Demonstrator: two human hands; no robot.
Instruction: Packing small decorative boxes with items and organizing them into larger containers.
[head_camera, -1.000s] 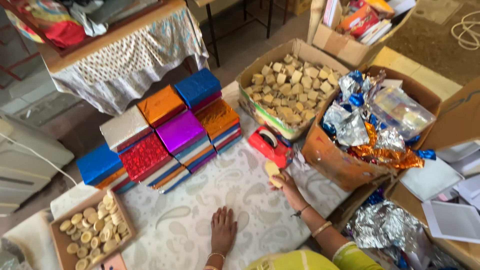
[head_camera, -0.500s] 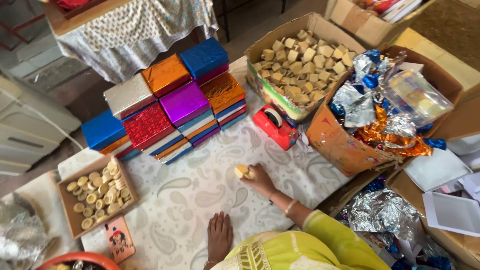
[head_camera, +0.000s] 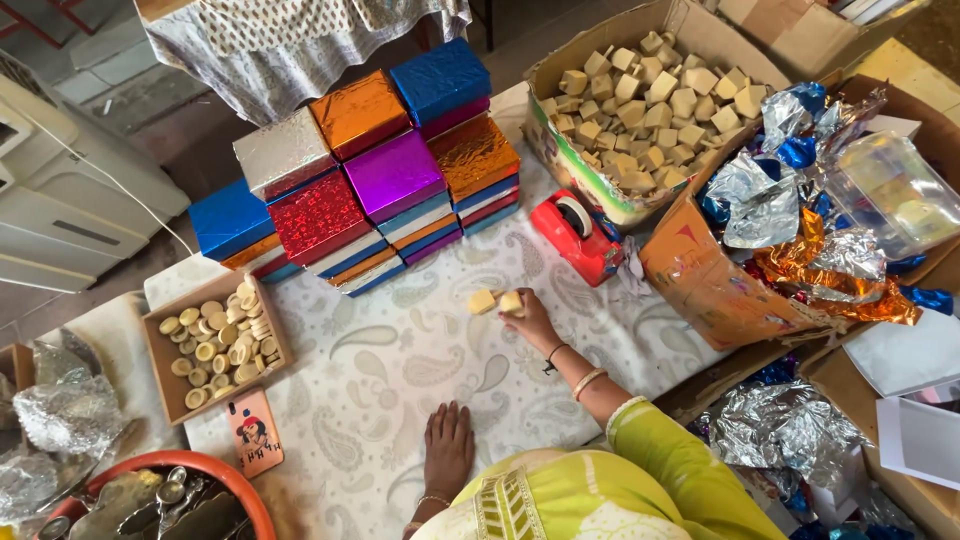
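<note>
Two tan blocks (head_camera: 497, 301) are set on paisley surface (head_camera: 400, 370) nr red tape dispenser (head_camera: 577, 236); one is pinched by right hand (head_camera: 532, 318), fingers closed. Left hand (head_camera: 449, 447) is laid flat, empty.

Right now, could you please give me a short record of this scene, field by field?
Surface: white paisley cloth
Right hand: fingertips on a small tan block, a second block beside it
Left hand: flat on the cloth, holding nothing
Behind: stacks of foil-wrapped boxes
Right side: red tape dispenser, carton of tan blocks, box of crumpled foil
Left side: tray of round pieces
</note>
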